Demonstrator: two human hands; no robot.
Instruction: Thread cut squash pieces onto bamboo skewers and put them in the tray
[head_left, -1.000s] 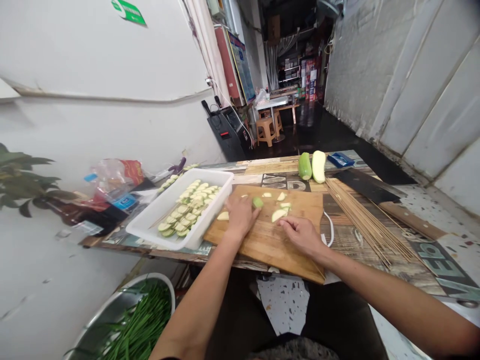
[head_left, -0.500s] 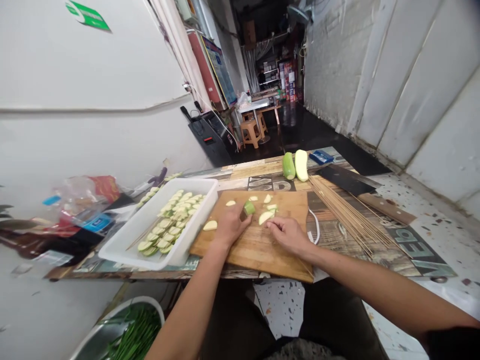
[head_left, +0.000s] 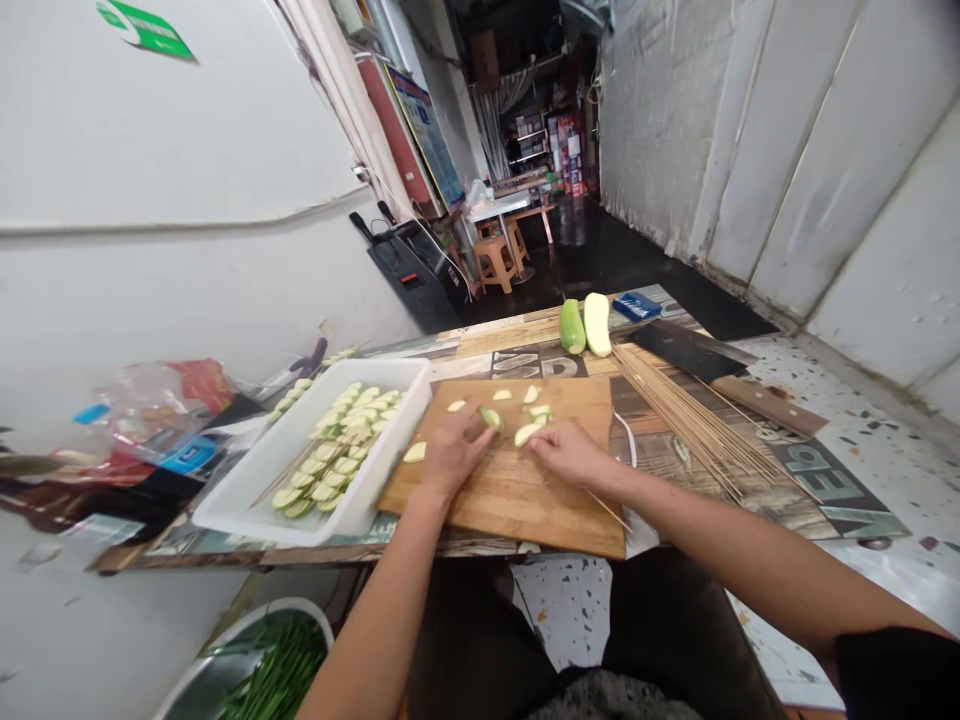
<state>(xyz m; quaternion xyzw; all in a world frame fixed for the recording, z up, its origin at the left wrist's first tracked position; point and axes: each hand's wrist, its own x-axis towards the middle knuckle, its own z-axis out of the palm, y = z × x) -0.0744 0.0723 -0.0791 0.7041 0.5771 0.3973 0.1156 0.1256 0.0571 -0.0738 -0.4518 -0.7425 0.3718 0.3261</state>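
My left hand (head_left: 451, 452) is over the wooden cutting board (head_left: 495, 510), its thumb and fingers curled around a green-edged zucchini slice (head_left: 491, 418). Pinched in my right hand (head_left: 568, 450) is a thin bamboo skewer (head_left: 611, 511), whose rear end sticks out below the palm. Right at those fingertips is a pale zucchini piece (head_left: 526, 435); whether the skewer goes through it I cannot tell. Several more cut pieces are scattered about the board, among them a half-round slice (head_left: 415, 452) left of my left hand.
Left of the board stands a white plastic tray (head_left: 412, 395) with skewered slices (head_left: 330, 470). Loose skewers (head_left: 690, 430), a cleaver (head_left: 686, 355), two zucchini pieces (head_left: 572, 328) and a blue packet (head_left: 637, 306) lie to the right and behind. A bowl of green stalks (head_left: 281, 665) is below.
The slice at my left hand has tilted flatter, and the fingers have opened slightly around it. My right hand has shifted slightly left, and more of the skewer shows below it. The camera view moved a little.
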